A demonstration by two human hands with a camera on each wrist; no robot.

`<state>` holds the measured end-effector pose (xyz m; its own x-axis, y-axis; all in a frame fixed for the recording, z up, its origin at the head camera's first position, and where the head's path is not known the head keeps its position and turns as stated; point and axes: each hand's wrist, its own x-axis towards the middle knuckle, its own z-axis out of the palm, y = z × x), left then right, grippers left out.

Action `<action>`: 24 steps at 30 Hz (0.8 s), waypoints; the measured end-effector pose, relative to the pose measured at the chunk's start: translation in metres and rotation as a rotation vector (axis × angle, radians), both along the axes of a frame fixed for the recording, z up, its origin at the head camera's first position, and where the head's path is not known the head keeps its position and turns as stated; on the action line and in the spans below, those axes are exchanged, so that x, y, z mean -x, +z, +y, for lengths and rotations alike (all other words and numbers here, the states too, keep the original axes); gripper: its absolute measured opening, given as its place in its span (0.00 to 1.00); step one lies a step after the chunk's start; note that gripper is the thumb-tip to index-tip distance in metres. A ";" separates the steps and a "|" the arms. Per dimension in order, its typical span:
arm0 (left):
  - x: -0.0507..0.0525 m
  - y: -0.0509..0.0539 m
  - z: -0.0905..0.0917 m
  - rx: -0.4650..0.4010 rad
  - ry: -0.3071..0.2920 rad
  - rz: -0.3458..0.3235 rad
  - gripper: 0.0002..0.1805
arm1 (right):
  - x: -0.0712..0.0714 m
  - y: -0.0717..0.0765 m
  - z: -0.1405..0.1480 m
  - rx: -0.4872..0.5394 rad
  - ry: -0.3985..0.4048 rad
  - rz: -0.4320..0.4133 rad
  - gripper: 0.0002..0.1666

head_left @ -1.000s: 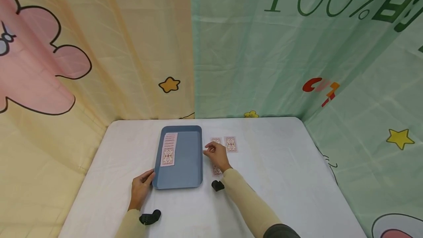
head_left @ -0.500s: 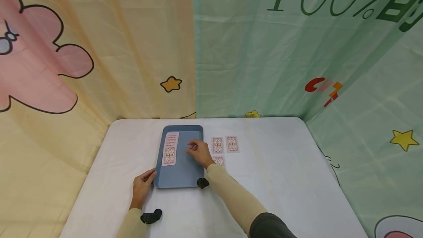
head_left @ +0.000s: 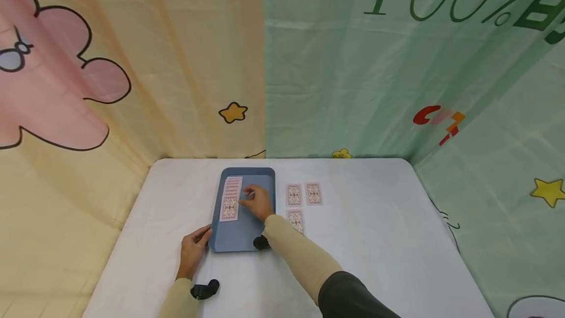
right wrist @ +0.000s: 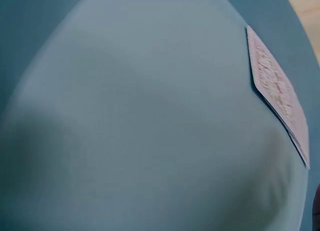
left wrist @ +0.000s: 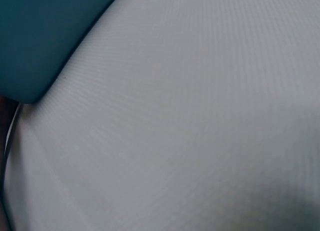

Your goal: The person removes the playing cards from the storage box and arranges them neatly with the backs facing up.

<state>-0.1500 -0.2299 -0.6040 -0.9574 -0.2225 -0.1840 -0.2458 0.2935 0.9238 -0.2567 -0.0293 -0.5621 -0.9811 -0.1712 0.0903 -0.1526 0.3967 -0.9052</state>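
Your right hand (head_left: 258,203) is the nearer one: the overlapped cards (head_left: 229,207) in the tray (head_left: 234,238) lie just left of its fingertips, long axis running away from you. Its fingers are narrow — whether they pinch anything, I can't tell. Your left hand (head_left: 192,251) touches the tray's left edge — grip unclear.

I'm seeing beige sleeves (head_left: 302,261), dark grey cloth (head_left: 348,298) higher up the right one, and small black wrist gadgets (head_left: 205,289).
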 end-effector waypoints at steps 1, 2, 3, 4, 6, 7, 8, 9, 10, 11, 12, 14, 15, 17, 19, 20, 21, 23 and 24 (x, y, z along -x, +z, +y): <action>0.000 0.000 0.000 0.000 0.003 -0.002 0.19 | 0.001 0.000 -0.002 0.002 -0.001 -0.009 0.20; 0.000 -0.001 0.000 0.001 0.005 -0.003 0.19 | 0.001 -0.001 -0.004 0.005 -0.001 -0.014 0.20; 0.000 -0.001 0.000 0.001 0.008 -0.003 0.19 | 0.002 -0.002 -0.006 0.008 -0.001 -0.025 0.21; 0.001 -0.002 0.000 0.002 0.008 -0.002 0.19 | 0.002 -0.003 -0.008 0.004 0.000 -0.030 0.21; 0.001 -0.003 0.000 0.005 0.010 0.002 0.19 | 0.003 -0.004 -0.011 -0.009 0.001 -0.038 0.22; 0.001 -0.003 0.000 0.006 0.010 0.002 0.19 | 0.004 -0.005 -0.013 -0.017 0.000 -0.037 0.22; 0.001 -0.003 0.000 0.004 0.010 0.004 0.19 | 0.004 -0.006 -0.015 -0.029 -0.002 -0.040 0.22; 0.001 -0.004 0.000 0.003 0.010 0.006 0.19 | 0.004 -0.008 -0.016 -0.045 -0.005 -0.040 0.22; 0.001 -0.004 0.000 0.004 0.011 0.007 0.19 | 0.005 -0.009 -0.017 -0.063 -0.007 -0.040 0.23; 0.001 -0.004 0.000 0.007 0.014 0.010 0.19 | 0.005 -0.010 -0.018 -0.080 -0.009 -0.042 0.23; 0.001 -0.004 0.001 0.006 0.019 0.013 0.18 | 0.006 -0.011 -0.019 -0.092 -0.010 -0.046 0.24; 0.001 -0.005 0.003 -0.001 0.020 0.015 0.19 | 0.006 -0.013 -0.020 -0.121 -0.015 -0.051 0.25; 0.000 -0.006 0.004 0.000 0.018 0.015 0.19 | 0.006 -0.014 -0.021 -0.134 -0.016 -0.052 0.25; 0.000 -0.007 0.005 0.000 0.017 0.013 0.19 | 0.005 -0.015 -0.022 -0.156 -0.015 -0.055 0.26; -0.001 -0.007 0.005 0.001 0.017 0.015 0.19 | 0.005 -0.016 -0.024 -0.185 -0.002 -0.042 0.28; -0.001 -0.006 0.004 0.002 0.021 0.018 0.19 | 0.005 -0.016 -0.025 -0.198 0.007 -0.034 0.28; -0.001 -0.006 0.004 0.014 0.024 0.028 0.18 | 0.006 -0.016 -0.026 -0.204 0.016 -0.024 0.29; -0.001 -0.005 0.002 0.022 0.034 0.035 0.18 | 0.007 -0.016 -0.029 -0.218 0.033 -0.012 0.30; -0.001 -0.005 0.002 0.023 0.039 0.036 0.18 | 0.008 -0.016 -0.030 -0.222 0.040 -0.014 0.31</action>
